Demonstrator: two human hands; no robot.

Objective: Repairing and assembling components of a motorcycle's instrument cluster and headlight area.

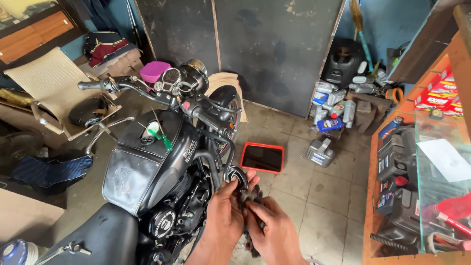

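Centrally, low in the head view, both hands meet over a dark, greasy bundle point(251, 198), apparently a rag or a small part wrapped in one; which cannot be told. The left hand point(223, 216) curls its fingers around the bundle from the motorcycle side, while the right hand point(274, 230) pinches it from below with thumb and forefinger closed. The bundle is held just beside the right flank of the black motorcycle point(147, 172), level with its engine point(189, 208) and near a round dark cap point(237, 175). As a judgement, work is in mid-course: the part is in hand, not fitted to the machine. Beyond lies a red tray point(262, 158) of dark liquid on the tiled floor point(319, 196). Farther off, oil bottles point(336, 105) cluster by the wall.
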